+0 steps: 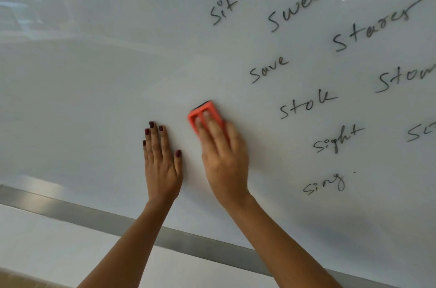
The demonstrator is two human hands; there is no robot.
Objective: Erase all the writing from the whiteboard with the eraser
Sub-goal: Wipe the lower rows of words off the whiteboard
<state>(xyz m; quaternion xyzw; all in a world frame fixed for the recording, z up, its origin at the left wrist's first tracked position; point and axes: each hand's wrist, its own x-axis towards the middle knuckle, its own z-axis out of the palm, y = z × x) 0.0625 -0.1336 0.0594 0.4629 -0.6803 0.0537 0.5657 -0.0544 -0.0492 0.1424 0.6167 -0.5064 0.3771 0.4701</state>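
Note:
The whiteboard fills most of the view. Black handwritten words such as "sit", "sweet", "save", "stok", "sight" and "sing" cover its right half; the left half is bare. My right hand presses an orange eraser with a dark felt pad flat against the board, left of the words, its fingers lying in the eraser's grooves. The hand looks motion-blurred. My left hand rests flat on the board just left of the eraser, fingers together and holding nothing.
A grey metal frame strip runs along the board's lower edge, slanting down to the right. Below it is a white wall surface. Faint room reflections show in the board's upper left.

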